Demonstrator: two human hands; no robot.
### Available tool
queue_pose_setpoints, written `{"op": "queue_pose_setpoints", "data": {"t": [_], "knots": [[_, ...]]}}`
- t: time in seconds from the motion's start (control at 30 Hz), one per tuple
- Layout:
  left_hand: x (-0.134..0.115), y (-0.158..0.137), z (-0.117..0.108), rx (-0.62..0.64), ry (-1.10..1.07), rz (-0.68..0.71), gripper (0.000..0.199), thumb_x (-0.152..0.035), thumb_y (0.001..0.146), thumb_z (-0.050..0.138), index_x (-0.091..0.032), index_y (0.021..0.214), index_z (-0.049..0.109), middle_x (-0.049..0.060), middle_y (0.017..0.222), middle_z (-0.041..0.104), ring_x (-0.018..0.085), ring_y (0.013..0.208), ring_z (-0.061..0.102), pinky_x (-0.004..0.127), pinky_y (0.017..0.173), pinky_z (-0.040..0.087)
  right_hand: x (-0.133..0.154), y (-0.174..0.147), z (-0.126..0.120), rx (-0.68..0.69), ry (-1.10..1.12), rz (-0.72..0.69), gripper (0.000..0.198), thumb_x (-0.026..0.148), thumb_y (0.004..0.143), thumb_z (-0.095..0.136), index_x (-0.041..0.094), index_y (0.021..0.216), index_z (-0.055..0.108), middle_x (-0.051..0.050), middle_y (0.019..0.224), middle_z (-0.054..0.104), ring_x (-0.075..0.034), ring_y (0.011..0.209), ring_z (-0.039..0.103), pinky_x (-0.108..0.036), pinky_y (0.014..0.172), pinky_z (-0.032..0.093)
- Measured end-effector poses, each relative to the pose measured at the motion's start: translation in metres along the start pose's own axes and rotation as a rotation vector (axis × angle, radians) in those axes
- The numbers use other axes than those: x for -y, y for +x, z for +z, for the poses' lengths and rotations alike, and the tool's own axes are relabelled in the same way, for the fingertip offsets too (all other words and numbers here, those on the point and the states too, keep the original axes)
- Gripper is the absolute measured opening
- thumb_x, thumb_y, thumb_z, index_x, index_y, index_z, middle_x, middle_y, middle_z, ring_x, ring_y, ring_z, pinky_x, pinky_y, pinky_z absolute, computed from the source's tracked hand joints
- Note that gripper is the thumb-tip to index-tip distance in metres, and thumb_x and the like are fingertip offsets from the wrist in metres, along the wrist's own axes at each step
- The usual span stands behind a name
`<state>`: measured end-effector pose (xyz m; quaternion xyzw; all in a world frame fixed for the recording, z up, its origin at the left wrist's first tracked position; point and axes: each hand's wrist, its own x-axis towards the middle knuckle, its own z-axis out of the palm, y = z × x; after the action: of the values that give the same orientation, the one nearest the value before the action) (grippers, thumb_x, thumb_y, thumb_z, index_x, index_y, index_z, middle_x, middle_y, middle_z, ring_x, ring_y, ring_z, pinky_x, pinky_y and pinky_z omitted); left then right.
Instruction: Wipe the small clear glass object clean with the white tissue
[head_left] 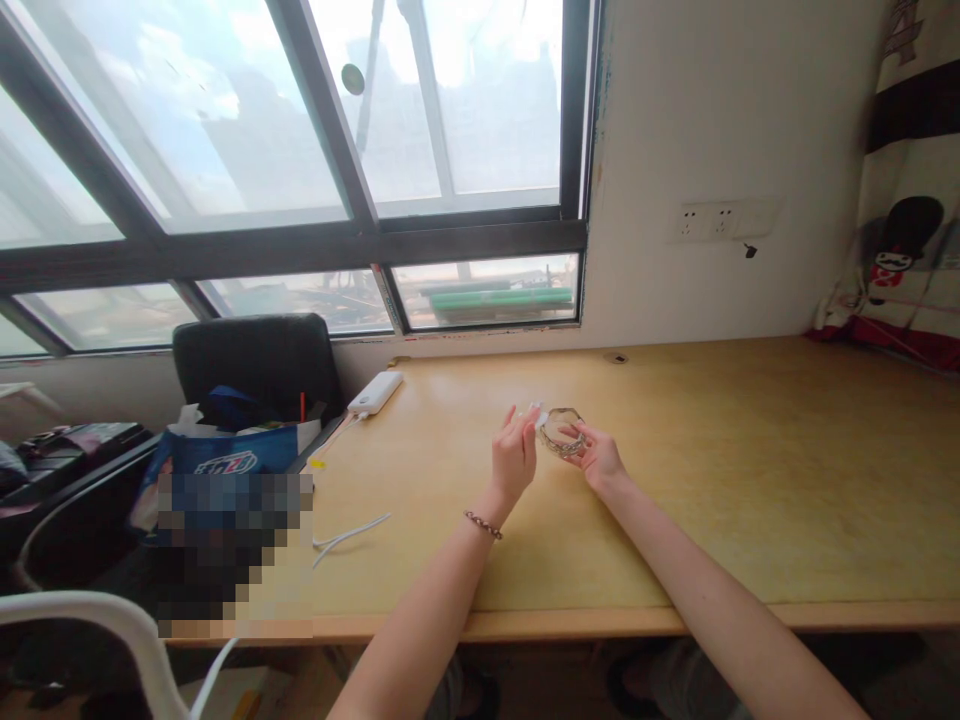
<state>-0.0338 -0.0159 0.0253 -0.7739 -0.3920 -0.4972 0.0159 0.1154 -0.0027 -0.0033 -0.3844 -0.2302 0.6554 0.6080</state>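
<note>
A clear glass bowl (pixel 562 434) with a patterned side is held up above the table, its round opening tilted toward me. My right hand (pixel 600 456) grips its right side, fingers behind and under the glass. At the bowl's left rim, my left hand (pixel 514 448) pinches a small white piece (pixel 538 414) that looks like tissue. The white piece meets the rim, and the left fingers hide part of it. A beaded bracelet (pixel 484 525) circles my left wrist.
Beneath my hands is a yellowish wooden table (pixel 750 480). A white power bank (pixel 376 393) with a cable lies at its left back edge, and another white cable (pixel 352 535) nearer me. Left of the table, a black chair (pixel 259 365) bears a blue bag (pixel 232 465).
</note>
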Motion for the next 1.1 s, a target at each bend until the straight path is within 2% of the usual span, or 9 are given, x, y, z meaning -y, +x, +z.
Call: {"op": "queue_pose_setpoints", "data": {"t": [0.1,0.2,0.27,0.57,0.87,1.1], "knots": [[-0.001,-0.001,0.005,0.118,-0.064,0.037,0.037,-0.021,0.089,0.021,-0.017,0.117,0.046,0.006,0.117,0.054,0.013,0.111,0.047,0.034,0.097,0.037,0.0,-0.005,0.004,0.065,-0.02,0.026,0.021,0.029,0.063,0.061,0.015,0.079,0.062,-0.007,0.081,0.067,-0.02,0.062,0.063,-0.036,0.061,0.051],[-0.001,0.0,0.007,0.29,-0.045,0.184,0.036,-0.024,0.089,0.026,-0.018,0.119,0.044,0.005,0.118,0.053,0.013,0.115,0.043,0.035,0.099,0.035,0.0,-0.01,0.006,0.083,-0.053,0.01,0.022,0.029,0.062,0.062,0.015,0.078,0.063,-0.004,0.071,0.066,-0.015,0.054,0.059,-0.033,0.058,0.051],[0.0,0.001,0.007,0.334,0.0,0.229,0.035,-0.025,0.088,0.028,-0.018,0.119,0.044,0.005,0.12,0.052,0.015,0.118,0.04,0.037,0.1,0.033,0.001,-0.01,0.006,0.064,-0.056,-0.011,0.022,0.03,0.062,0.063,0.014,0.078,0.063,-0.004,0.069,0.065,-0.014,0.053,0.058,-0.032,0.058,0.051],[0.0,0.0,0.011,0.289,0.125,0.138,0.034,-0.025,0.089,0.027,-0.016,0.117,0.044,0.008,0.12,0.052,0.017,0.119,0.038,0.035,0.097,0.038,0.004,-0.003,0.001,-0.057,0.011,-0.057,0.021,0.029,0.058,0.066,0.015,0.074,0.061,-0.006,0.073,0.066,-0.019,0.059,0.062,-0.035,0.058,0.052],[-0.012,-0.002,0.014,0.259,0.069,0.096,0.031,-0.021,0.088,0.027,-0.018,0.103,0.054,0.006,0.101,0.062,0.015,0.106,0.051,0.032,0.091,0.044,0.006,-0.006,0.002,-0.131,-0.129,-0.323,0.03,0.035,0.058,0.067,0.018,0.081,0.06,-0.003,0.08,0.065,-0.018,0.066,0.062,-0.029,0.058,0.05],[-0.021,-0.008,0.025,0.346,-0.039,0.07,0.033,-0.022,0.089,0.025,-0.019,0.101,0.056,0.003,0.1,0.064,0.013,0.094,0.058,0.028,0.086,0.045,0.004,-0.007,0.002,-0.134,-0.291,-0.444,0.036,0.034,0.058,0.065,0.018,0.09,0.059,-0.004,0.086,0.065,-0.019,0.078,0.059,-0.027,0.064,0.047]]}}
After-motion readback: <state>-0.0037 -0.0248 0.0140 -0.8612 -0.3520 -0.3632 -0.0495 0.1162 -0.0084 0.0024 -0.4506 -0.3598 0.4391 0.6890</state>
